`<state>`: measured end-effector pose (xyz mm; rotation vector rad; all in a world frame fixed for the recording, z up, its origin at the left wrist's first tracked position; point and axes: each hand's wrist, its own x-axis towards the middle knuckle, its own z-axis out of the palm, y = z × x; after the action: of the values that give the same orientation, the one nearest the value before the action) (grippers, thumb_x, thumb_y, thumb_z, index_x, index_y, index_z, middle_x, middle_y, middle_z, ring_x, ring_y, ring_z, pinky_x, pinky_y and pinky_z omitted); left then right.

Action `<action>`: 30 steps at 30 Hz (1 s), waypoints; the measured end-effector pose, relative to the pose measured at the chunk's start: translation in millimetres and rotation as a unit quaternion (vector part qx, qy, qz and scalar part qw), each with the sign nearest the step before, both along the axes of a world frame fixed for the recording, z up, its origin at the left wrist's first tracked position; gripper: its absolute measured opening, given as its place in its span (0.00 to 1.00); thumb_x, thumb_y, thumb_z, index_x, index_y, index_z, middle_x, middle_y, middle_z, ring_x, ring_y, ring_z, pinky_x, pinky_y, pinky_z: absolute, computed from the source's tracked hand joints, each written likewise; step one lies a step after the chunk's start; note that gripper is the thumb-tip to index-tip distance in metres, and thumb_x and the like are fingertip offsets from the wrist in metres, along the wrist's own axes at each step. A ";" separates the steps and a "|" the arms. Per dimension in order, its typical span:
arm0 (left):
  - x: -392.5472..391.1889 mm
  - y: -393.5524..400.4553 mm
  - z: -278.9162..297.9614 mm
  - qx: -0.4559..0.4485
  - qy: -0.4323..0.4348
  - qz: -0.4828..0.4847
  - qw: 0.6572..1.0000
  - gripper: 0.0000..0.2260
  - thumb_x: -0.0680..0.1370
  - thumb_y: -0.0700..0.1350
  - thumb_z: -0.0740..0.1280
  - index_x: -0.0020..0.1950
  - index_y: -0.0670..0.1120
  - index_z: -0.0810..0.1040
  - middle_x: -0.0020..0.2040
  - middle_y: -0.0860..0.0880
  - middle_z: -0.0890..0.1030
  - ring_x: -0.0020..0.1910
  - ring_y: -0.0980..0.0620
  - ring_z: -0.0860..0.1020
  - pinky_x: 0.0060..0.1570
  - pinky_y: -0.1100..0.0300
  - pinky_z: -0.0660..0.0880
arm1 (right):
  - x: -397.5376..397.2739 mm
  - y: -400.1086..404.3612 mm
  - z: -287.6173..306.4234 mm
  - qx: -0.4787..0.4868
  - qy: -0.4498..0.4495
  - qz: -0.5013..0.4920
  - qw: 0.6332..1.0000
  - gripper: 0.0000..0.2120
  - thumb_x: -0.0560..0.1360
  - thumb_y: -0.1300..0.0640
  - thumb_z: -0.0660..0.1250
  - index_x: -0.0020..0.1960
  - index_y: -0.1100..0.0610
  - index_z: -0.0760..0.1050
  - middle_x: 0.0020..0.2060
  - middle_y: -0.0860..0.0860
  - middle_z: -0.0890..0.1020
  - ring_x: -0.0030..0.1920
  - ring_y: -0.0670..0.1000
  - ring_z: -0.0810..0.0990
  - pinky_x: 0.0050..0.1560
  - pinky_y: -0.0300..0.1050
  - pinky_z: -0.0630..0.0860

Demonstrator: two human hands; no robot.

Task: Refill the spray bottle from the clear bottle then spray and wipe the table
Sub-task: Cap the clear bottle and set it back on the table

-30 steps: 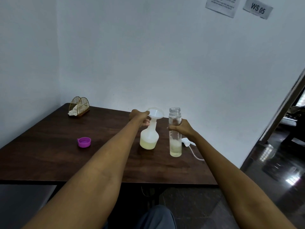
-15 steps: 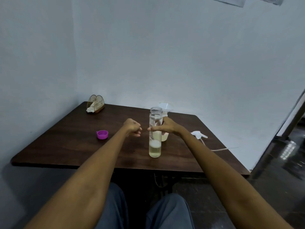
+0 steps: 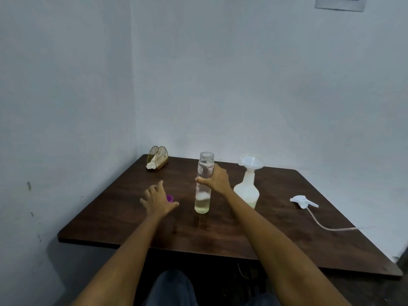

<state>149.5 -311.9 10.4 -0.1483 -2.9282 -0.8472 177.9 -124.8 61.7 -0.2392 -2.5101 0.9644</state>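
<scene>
Dark wood grain runs across the table point(image 3: 123, 217), set into the corner of two pale walls, as seen from the head camera of a seated person. At the far left corner of the tabletop stands a gold wire napkin holder point(image 3: 157, 157) with a crumpled white napkin point(image 3: 151, 165) tucked at its base. Nearer the front, the left hand point(image 3: 157, 200) hovers low over the wood with its fingers spread wide and holding nothing; a purple cap point(image 3: 169, 198) peeks out from just beyond its knuckles, mostly hidden, and whether the fingers touch it cannot be told. Just to the right, the clear bottle point(image 3: 204, 184) stands upright on the table, uncapped, with a shallow layer of pale, foamy liquid at the bottom. The right hand point(image 3: 215, 180) wraps around its middle, thumb toward the camera and fingers curled behind the glass. Close beside that hand stands the white spray bottle point(image 3: 246, 191), also upright, a little yellowish liquid showing at its base and a white funnel point(image 3: 251, 162) seated in its open neck. Well apart on the right side of the table lies the white spray head point(image 3: 303, 200) on its side, its thin dip tube point(image 3: 326, 227) trailing toward the near right edge.
</scene>
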 end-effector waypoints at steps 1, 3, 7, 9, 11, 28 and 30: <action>-2.7 -0.4 -4.5 -0.010 -0.018 -0.013 1.000 0.42 0.71 0.55 0.73 0.77 0.47 0.53 0.74 0.42 0.60 0.73 0.42 0.58 0.69 0.44 0.61 | -2.4 0.7 0.2 -0.002 0.001 0.001 1.000 0.29 0.67 0.49 0.76 0.61 0.62 0.71 0.57 0.57 0.80 0.56 0.56 0.80 0.58 0.50 0.77; -6.8 0.6 -11.6 -0.016 -0.032 -0.028 0.999 0.40 0.72 0.55 0.72 0.77 0.46 0.54 0.73 0.42 0.62 0.73 0.43 0.61 0.68 0.45 0.63 | -4.7 0.8 -0.3 -0.006 0.001 0.005 1.000 0.30 0.66 0.49 0.76 0.62 0.63 0.71 0.57 0.57 0.80 0.56 0.57 0.79 0.58 0.52 0.77; -11.5 10.4 -18.6 -0.015 -0.033 -0.029 0.999 0.29 0.76 0.50 0.68 0.73 0.46 0.62 0.70 0.45 0.69 0.70 0.45 0.66 0.68 0.46 0.66 | -3.5 3.3 -2.9 -0.034 -0.007 0.028 0.999 0.33 0.65 0.46 0.77 0.62 0.61 0.69 0.58 0.55 0.79 0.57 0.55 0.79 0.56 0.47 0.78; -11.3 16.0 -21.4 -0.031 -0.013 -0.012 0.999 0.25 0.77 0.50 0.67 0.71 0.47 0.65 0.68 0.45 0.70 0.69 0.46 0.67 0.66 0.48 0.67 | -1.0 5.7 -6.1 -0.033 -0.023 0.046 0.998 0.36 0.63 0.43 0.77 0.63 0.59 0.68 0.58 0.54 0.79 0.57 0.54 0.79 0.55 0.46 0.78; -10.6 20.4 -22.3 -0.045 0.013 0.025 0.999 0.24 0.76 0.52 0.68 0.70 0.47 0.67 0.68 0.45 0.68 0.68 0.46 0.66 0.64 0.50 0.68 | 3.2 9.0 -12.4 -0.032 -0.040 0.057 0.997 0.40 0.62 0.39 0.77 0.65 0.58 0.66 0.60 0.53 0.78 0.58 0.53 0.78 0.56 0.48 0.78; -5.0 32.5 -25.3 -0.091 0.026 -0.029 0.995 0.14 0.79 0.48 0.63 0.64 0.47 0.73 0.63 0.45 0.72 0.64 0.46 0.71 0.63 0.49 0.68 | 37.0 30.3 -39.9 -0.072 -0.008 -0.011 0.997 0.27 0.76 0.37 0.57 0.63 0.57 0.69 0.46 0.54 0.81 0.47 0.51 0.79 0.48 0.49 0.77; -2.9 32.4 -23.9 -0.070 0.061 -0.030 0.995 0.12 0.80 0.48 0.62 0.62 0.46 0.74 0.60 0.46 0.74 0.61 0.47 0.73 0.61 0.50 0.69 | 41.5 27.5 -40.0 -0.062 0.025 -0.030 0.997 0.24 0.77 0.39 0.58 0.61 0.57 0.71 0.45 0.54 0.82 0.45 0.50 0.80 0.47 0.46 0.76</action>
<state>146.5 -279.5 -13.5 -0.2897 -2.8794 -0.6148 219.4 -97.3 21.7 -0.3216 -2.3882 1.0888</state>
